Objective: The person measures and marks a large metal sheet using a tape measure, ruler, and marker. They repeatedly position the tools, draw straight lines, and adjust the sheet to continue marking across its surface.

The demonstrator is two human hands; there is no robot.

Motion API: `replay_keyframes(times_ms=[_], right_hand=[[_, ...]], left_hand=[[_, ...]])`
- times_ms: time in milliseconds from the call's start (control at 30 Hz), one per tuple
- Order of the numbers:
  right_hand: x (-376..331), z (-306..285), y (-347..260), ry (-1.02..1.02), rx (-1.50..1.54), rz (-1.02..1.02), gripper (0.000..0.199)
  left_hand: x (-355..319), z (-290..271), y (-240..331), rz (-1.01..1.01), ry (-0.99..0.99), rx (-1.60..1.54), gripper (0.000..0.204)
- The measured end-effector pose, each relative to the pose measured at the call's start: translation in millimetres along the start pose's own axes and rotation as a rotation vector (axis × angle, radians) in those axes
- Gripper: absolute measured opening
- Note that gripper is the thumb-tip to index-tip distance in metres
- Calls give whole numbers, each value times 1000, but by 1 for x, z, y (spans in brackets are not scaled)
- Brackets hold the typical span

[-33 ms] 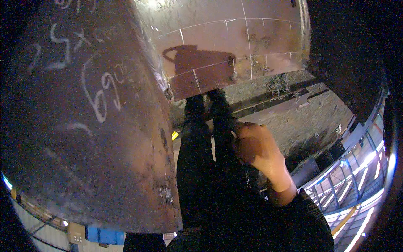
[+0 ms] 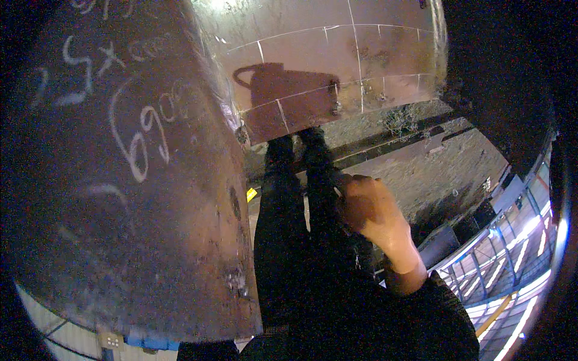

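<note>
Hid more of blue container [image 2: 164, 345] below chalk-lettered steel plate [image 2: 186, 240]; kept right hand [image 2: 376, 210] curled to its right, could not tell if grasping; showed no left hand

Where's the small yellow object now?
In the head view, the small yellow object sits left of the right hand, between the large left metal piece and the dark-clothed legs.

a small pale sliver [image 2: 336, 192], too small to make out, shows at the edge of the curled right hand [image 2: 374, 210]; a big rust-brown metal surface [image 2: 192, 240], chalked in white, fills the left, and ahead a smoother brown surface [image 2: 391, 57] bears white arcs with short ticks
</note>
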State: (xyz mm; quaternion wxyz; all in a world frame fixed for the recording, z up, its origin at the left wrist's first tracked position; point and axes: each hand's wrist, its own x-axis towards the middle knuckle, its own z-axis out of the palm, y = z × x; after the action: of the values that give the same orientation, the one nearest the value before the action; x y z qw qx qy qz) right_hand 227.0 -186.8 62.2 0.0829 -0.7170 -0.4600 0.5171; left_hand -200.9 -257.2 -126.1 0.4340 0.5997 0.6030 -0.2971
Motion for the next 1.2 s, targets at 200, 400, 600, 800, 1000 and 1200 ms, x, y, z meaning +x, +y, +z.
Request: replay_keyframes(times_ms=[200,400,600,800,1000,1200], right_hand=[[0,-12,2,-153,-160,180,20],[-25,-40,-1,-214,-526,203,20],[-38,-76,53,-87,-348,-13,33],[-71,-32,273,122,-200,383,48],[-208,57,568,292,-166,597,40],[-243,96,540,81,61,663,33]], left_hand=[[8,9,-9,19,-4,-16,29],[26,7,2,174,118,-105,28],[-24,-73,57,-93,66,-413,26],[-55,-95,81,-89,264,-486,24],[-32,5,111,66,141,-547,29],[-85,64,69,-26,157,-638,26]])
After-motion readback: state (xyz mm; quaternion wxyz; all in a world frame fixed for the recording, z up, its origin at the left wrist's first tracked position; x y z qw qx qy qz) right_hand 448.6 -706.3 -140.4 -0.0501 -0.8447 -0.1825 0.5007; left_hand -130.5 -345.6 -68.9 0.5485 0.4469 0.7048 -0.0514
